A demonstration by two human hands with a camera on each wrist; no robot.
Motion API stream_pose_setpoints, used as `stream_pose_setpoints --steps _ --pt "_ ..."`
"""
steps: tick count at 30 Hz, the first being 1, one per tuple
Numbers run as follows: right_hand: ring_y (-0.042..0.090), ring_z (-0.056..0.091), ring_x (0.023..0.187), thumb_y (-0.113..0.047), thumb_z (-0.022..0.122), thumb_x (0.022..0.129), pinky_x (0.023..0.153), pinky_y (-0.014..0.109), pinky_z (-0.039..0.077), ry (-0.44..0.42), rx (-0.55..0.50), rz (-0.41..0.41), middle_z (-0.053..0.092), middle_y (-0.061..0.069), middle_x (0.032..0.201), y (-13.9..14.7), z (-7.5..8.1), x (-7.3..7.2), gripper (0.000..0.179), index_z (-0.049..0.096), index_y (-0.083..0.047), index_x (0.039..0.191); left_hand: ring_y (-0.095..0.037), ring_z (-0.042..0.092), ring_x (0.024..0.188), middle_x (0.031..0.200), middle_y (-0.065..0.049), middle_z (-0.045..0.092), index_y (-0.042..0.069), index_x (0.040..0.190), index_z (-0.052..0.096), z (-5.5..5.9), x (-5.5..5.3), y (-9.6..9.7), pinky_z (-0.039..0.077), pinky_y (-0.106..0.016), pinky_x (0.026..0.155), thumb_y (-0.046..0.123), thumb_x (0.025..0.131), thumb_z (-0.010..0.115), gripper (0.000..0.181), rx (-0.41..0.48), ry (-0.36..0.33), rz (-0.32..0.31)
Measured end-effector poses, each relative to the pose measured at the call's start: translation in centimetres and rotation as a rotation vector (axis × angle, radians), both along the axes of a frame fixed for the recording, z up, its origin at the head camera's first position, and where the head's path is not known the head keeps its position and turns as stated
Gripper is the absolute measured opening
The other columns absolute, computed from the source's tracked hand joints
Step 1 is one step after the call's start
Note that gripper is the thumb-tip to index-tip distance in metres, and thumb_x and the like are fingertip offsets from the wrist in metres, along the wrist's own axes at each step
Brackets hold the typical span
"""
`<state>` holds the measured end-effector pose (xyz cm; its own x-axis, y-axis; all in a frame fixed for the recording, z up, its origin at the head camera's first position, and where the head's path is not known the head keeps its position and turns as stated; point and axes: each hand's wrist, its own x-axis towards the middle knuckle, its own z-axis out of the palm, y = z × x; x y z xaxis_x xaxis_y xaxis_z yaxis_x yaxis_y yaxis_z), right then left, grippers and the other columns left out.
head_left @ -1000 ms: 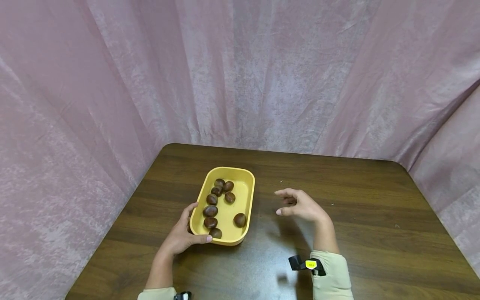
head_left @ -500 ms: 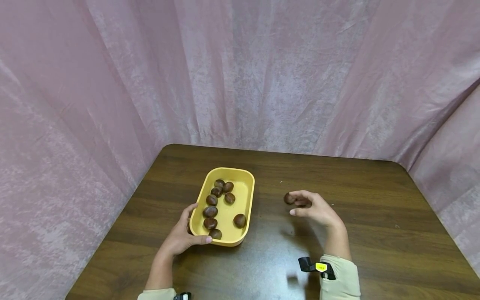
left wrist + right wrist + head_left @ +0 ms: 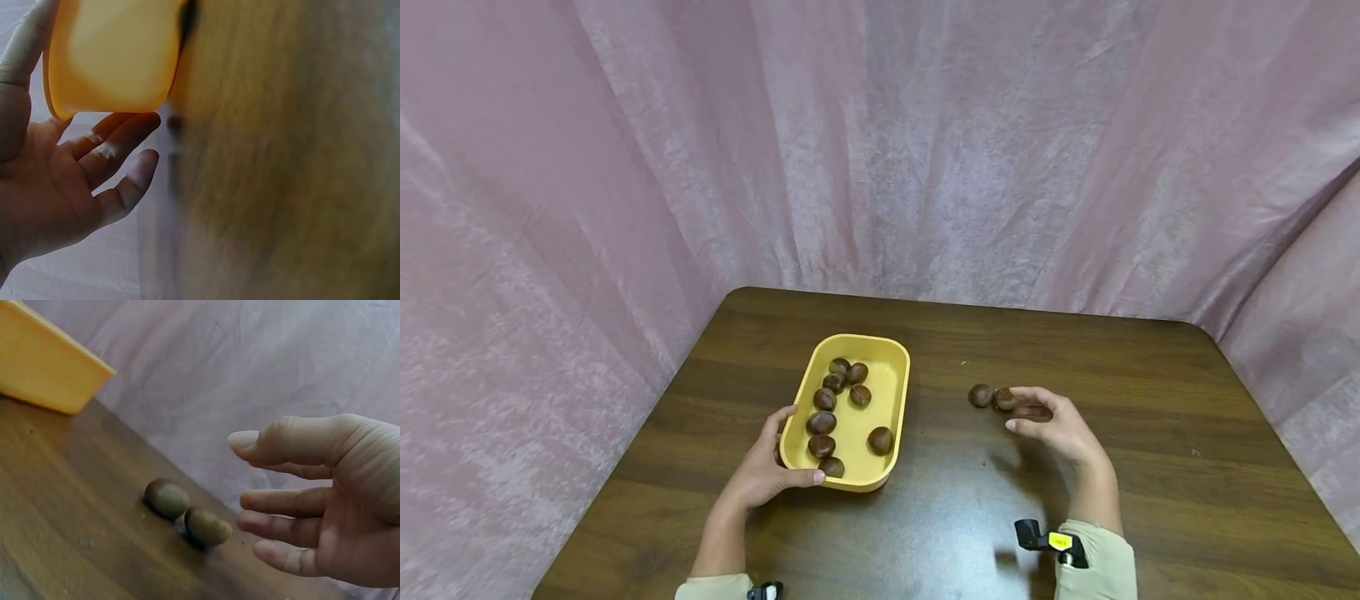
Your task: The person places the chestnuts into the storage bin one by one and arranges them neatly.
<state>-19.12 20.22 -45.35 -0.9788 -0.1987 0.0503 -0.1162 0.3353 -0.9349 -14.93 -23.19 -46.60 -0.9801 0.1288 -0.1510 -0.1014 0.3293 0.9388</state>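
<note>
My left hand (image 3: 756, 471) grips the near left corner of a yellow plastic box (image 3: 904, 400). Its thumb lies along the near rim, and its other fingers go around the left side. Inside the box are several brown chestnuts (image 3: 822, 422), most of them in a row by the left wall. To the right, two chestnuts lie side by side on the table, a left one (image 3: 980, 395) and a right one (image 3: 1003, 399). Just beside the right one is my right hand (image 3: 1060, 429), fingers loosely bent and parted. In the right wrist view a gap shows between its fingertips and both chestnuts.
The dark wooden table (image 3: 1150, 417) has rounded far corners. Pink curtains (image 3: 940, 167) hang behind it and along both sides. A few tiny pale crumbs lie on the wood. Both wrists wear straps, the right one with a black camera mount (image 3: 1051, 542).
My right hand has moved to the right. One chestnut came into sight beside it first, and now a second lies to its right. The left hand and box have stayed put.
</note>
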Motion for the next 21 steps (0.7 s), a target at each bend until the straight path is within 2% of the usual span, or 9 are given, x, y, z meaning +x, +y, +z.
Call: stream_pose_setpoints --steps 5,9,16,21 --pt "0.041 0.052 0.106 -0.008 0.072 0.081 0.076 0.023 0.045 -0.001 -0.001 -0.111 0.054 0.028 0.118 0.4 -1.1 -0.4 0.055 0.048 0.006 0.128 -0.027 0.061 0.092 0.115 -0.016 0.056 0.025 0.143 0.023 0.2 0.2 0.0 0.043 -0.039 0.081 0.016 0.059 0.09 0.107 -0.014 -0.003 0.009" --pt "0.038 0.047 0.114 -0.012 0.073 0.081 0.079 0.022 0.043 -0.023 -0.016 -0.205 0.046 0.026 0.129 0.3 -2.4 -0.9 0.062 0.043 0.003 0.133 -0.026 0.061 0.091 0.113 -0.016 0.057 0.026 0.143 0.023 0.3 0.2 0.1 0.043 -0.039 0.081 0.016 0.059 0.09 0.108 -0.02 -0.008 0.006" --pt "0.038 0.039 0.122 -0.016 0.075 0.08 0.093 0.046 0.036 -0.045 -0.05 -0.311 0.038 0.027 0.136 -0.5 -4.2 -1.9 0.084 0.025 -0.001 0.145 -0.026 0.06 0.095 0.118 -0.016 0.057 0.025 0.143 0.022 0.4 0.1 0.1 0.041 -0.04 0.084 0.015 0.06 0.089 0.107 -0.008 -0.005 -0.008" --pt "0.038 0.041 0.119 -0.021 0.077 0.078 0.094 0.048 0.034 -0.036 0.02 -0.329 0.039 0.025 0.135 -0.8 -5.0 -2.8 0.088 0.023 -0.002 0.146 -0.026 0.059 0.097 0.119 -0.016 0.056 0.025 0.143 0.023 0.5 0.2 0.0 0.04 -0.041 0.086 0.016 0.06 0.09 0.107 -0.012 -0.009 -0.007"
